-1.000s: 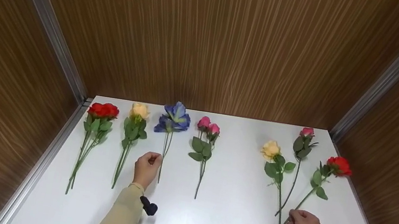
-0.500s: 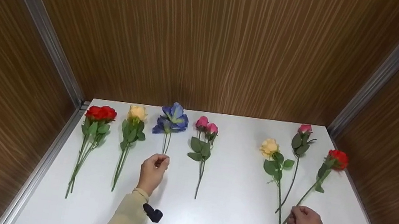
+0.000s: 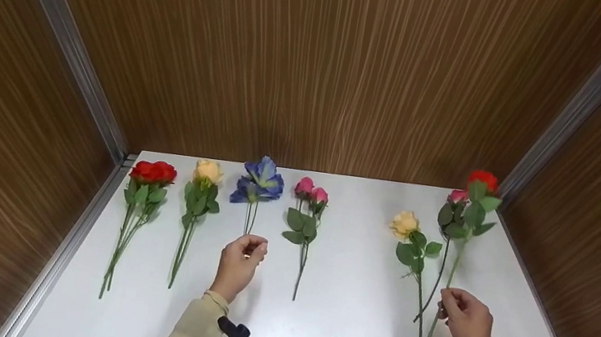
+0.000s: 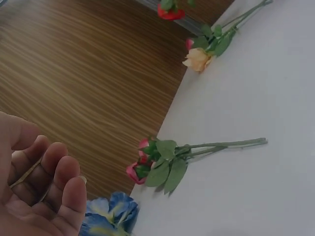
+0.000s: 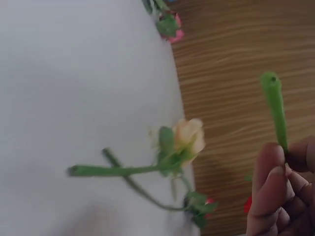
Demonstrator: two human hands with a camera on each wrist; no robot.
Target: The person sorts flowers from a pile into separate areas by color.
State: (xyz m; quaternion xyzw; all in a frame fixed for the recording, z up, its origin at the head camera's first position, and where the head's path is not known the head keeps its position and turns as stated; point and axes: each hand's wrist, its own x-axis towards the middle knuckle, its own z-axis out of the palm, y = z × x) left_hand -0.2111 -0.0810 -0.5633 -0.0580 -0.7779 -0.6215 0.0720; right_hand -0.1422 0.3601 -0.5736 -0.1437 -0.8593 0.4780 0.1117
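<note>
My right hand (image 3: pixel 468 323) pinches the lower stem of a single red rose (image 3: pixel 481 180) and holds it up from the table, bloom away from me. The cut stem end of that red rose (image 5: pixel 275 108) sticks out above the fingertips in the right wrist view. Just left of it lie a pink rose (image 3: pixel 457 197) and a cream rose (image 3: pixel 405 225) with crossing stems. My left hand (image 3: pixel 238 266) hovers at the stems of two blue flowers (image 3: pixel 260 181), hiding their lower ends. In the left wrist view its fingers (image 4: pixel 73 196) curl loosely with nothing in them.
Two pink roses (image 3: pixel 312 189) lie right of the blue flowers. Cream roses (image 3: pixel 207 172) and red roses (image 3: pixel 154 172) lie to the left, stems toward me. Wood-grain walls (image 3: pixel 317 62) enclose the white table (image 3: pixel 343 320) at the back and both sides.
The red rose in my right hand has risen off the table and swung left, now overlapping the pink rose. My left hand has shifted slightly right, across the blue flowers' stems.
</note>
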